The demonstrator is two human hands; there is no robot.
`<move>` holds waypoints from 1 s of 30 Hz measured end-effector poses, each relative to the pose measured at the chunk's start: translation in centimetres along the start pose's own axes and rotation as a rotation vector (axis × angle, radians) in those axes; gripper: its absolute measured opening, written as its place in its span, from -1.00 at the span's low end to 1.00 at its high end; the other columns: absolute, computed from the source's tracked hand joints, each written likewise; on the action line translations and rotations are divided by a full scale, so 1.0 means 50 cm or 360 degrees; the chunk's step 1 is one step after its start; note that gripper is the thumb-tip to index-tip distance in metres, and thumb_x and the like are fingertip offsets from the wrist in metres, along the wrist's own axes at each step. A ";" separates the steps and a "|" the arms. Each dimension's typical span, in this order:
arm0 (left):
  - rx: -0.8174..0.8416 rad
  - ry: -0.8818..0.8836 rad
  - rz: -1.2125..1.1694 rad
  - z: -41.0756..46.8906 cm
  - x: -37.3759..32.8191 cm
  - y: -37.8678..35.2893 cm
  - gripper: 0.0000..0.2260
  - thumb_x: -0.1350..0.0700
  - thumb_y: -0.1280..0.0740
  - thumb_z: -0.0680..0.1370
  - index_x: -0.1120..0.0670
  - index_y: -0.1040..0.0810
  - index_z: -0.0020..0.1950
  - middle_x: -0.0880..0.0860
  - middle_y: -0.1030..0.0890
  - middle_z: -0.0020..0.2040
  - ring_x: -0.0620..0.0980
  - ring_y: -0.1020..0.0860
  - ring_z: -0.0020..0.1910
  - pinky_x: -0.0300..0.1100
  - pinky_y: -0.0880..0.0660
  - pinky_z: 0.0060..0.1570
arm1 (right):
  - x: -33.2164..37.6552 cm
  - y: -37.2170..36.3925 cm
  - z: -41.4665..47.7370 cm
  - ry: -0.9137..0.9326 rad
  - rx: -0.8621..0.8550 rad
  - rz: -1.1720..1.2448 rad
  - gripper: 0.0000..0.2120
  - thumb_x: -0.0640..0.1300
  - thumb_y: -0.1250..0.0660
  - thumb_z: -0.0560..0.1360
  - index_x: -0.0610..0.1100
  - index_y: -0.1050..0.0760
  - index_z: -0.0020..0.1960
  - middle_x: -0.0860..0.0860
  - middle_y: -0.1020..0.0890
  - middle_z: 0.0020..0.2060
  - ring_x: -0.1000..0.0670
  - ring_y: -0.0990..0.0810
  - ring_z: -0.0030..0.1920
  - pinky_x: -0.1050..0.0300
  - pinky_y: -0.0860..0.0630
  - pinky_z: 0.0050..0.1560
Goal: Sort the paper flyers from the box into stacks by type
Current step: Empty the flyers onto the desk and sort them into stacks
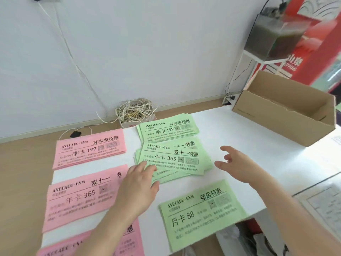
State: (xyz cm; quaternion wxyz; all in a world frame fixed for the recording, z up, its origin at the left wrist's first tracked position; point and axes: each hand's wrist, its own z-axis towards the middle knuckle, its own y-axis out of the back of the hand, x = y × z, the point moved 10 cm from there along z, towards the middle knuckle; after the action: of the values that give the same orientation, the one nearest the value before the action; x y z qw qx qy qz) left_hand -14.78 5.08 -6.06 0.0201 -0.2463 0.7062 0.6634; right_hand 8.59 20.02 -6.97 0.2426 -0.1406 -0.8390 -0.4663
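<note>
Your concern is the green 365 stack (175, 157), in the middle of the table (249, 154). Its sheets lie fanned and out of square. The green 199 stack (168, 129) just beyond it at 12 o'clock and the green 88 stack (199, 215) at 6 o'clock sit much tidier. The fanned pile's long axis runs roughly from 9 to 3 o'clock across your view, and its lower sheets poke out toward 7 o'clock.

Your left hand (138, 185) is released, its fingers straight, and its fingertips (147, 167) rest on the pile's lower-left corner. From that hand the pile lies at about 1 o'clock. Your left forearm crosses the right end of the pink 365 stack (79, 198).

Your right hand (238, 163) is also released, with fingers spread and nothing in it, just off the pile's right end. From there the pile lies at 9 o'clock. I cannot tell whether that hand touches the table.

So your hands bracket the pile along its long axis, with the left end touched and the right end not. The likely next move is to square the pile up by bringing your right hand in toward 9 o'clock against the short edge while your left hand steadies the other end.

The box (267, 119) stands well apart at 2 o'clock, nearer your right hand. The part of its inside that shows holds no flyers, so the sorting looks close to finished.
</note>
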 end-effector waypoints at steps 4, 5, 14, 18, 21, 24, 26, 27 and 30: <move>0.0049 0.0232 0.0187 0.068 0.004 -0.068 -0.53 -0.06 -0.12 0.61 0.05 -0.15 0.48 0.23 -0.17 0.49 0.19 -0.17 0.45 -0.03 -0.12 0.42 | 0.034 -0.037 0.079 0.0126 0.0040 -0.0125 -0.35 0.06 -0.33 0.49 -0.03 -0.15 0.48 -0.16 -0.43 0.27 -0.14 -0.43 0.25 0.05 -0.38 0.24; 0.0038 0.0247 0.0225 0.072 -0.001 -0.077 -0.55 -0.04 -0.12 0.61 0.07 -0.17 0.47 0.25 -0.22 0.46 0.20 -0.21 0.42 -0.03 -0.18 0.39 | 0.051 -0.045 0.089 0.0175 0.0030 -0.0189 -0.34 0.06 -0.34 0.49 -0.05 -0.13 0.48 -0.18 -0.43 0.24 -0.17 -0.43 0.24 0.04 -0.39 0.23; -0.0113 0.0273 0.0298 0.047 -0.073 -0.118 -0.59 -0.02 -0.17 0.58 0.06 -0.33 0.41 0.23 -0.35 0.38 0.16 -0.35 0.32 -0.09 -0.31 0.29 | 0.055 -0.037 0.132 0.0188 0.0168 -0.0221 -0.34 -0.03 -0.50 0.33 -0.12 -0.26 0.30 -0.06 -0.52 0.11 -0.08 -0.52 0.08 0.08 -0.51 -0.04; -0.0303 0.0209 0.0151 0.050 -0.076 -0.107 -0.69 0.01 -0.33 0.50 0.11 -0.55 0.19 0.23 -0.52 0.21 0.19 -0.52 0.11 -0.04 -0.46 0.11 | 0.051 -0.044 0.146 0.0118 0.0329 0.0188 -0.61 -0.20 -0.50 0.30 -0.13 -0.47 0.08 -0.05 -0.61 0.00 -0.07 -0.62 -0.05 -0.02 -0.61 -0.04; -0.0377 0.0248 0.0042 0.060 -0.060 -0.075 -0.59 0.02 -0.35 0.50 0.11 -0.42 0.31 0.18 -0.49 0.20 0.13 -0.54 0.01 -0.09 -0.47 -0.05 | 0.081 -0.052 0.126 0.0289 0.0448 0.0395 -0.73 -0.32 -0.41 0.35 -0.05 -0.53 -0.03 -0.02 -0.67 -0.10 -0.01 -0.66 -0.14 0.10 -0.61 -0.18; -0.0242 0.0457 -0.0057 0.100 -0.007 -0.058 -0.18 -0.02 -0.45 0.41 -0.01 -0.01 0.50 0.15 -0.21 0.42 0.17 -0.31 0.31 0.00 -0.37 0.21 | 0.101 -0.041 0.101 0.0546 0.0492 0.0405 -0.67 -0.35 -0.40 0.36 0.01 -0.53 0.01 0.09 -0.67 -0.09 0.10 -0.66 -0.12 0.23 -0.58 -0.22; -0.0070 0.0568 -0.0260 0.130 0.019 -0.061 -0.11 0.03 -0.51 0.33 -0.09 -0.03 0.49 0.07 -0.25 0.42 0.14 -0.25 0.36 0.03 -0.33 0.28 | 0.097 -0.028 0.099 0.0621 0.0502 0.0445 -0.67 -0.36 -0.44 0.35 -0.01 -0.55 0.00 0.10 -0.69 -0.08 0.10 -0.67 -0.10 0.17 -0.62 -0.12; -0.0035 0.0580 -0.0446 0.142 0.024 -0.062 -0.20 0.09 -0.52 0.32 -0.12 -0.17 0.44 0.05 -0.35 0.37 0.10 -0.34 0.30 0.00 -0.39 0.22 | 0.092 -0.019 0.103 0.0631 0.0485 0.0493 -0.66 -0.37 -0.47 0.34 -0.01 -0.57 0.00 0.10 -0.70 -0.09 0.10 -0.68 -0.10 0.14 -0.62 -0.06; -0.0151 0.0629 -0.1328 0.151 0.030 -0.055 -0.52 0.34 -0.50 0.34 -0.02 -0.49 0.16 0.05 -0.60 0.12 0.06 -0.57 0.07 -0.12 -0.51 0.00 | 0.085 0.018 0.113 0.0645 0.0381 0.0699 -0.65 -0.39 -0.51 0.31 -0.07 -0.59 0.00 0.05 -0.71 -0.09 0.09 -0.69 -0.11 0.17 -0.62 -0.08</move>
State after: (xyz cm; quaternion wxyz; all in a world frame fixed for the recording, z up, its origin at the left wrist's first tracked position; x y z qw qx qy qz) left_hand -17.33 11.76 -10.06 0.1391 -0.6317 0.5059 0.5706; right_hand 3.87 25.36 -6.58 0.5144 -0.1933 -0.7720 -0.3194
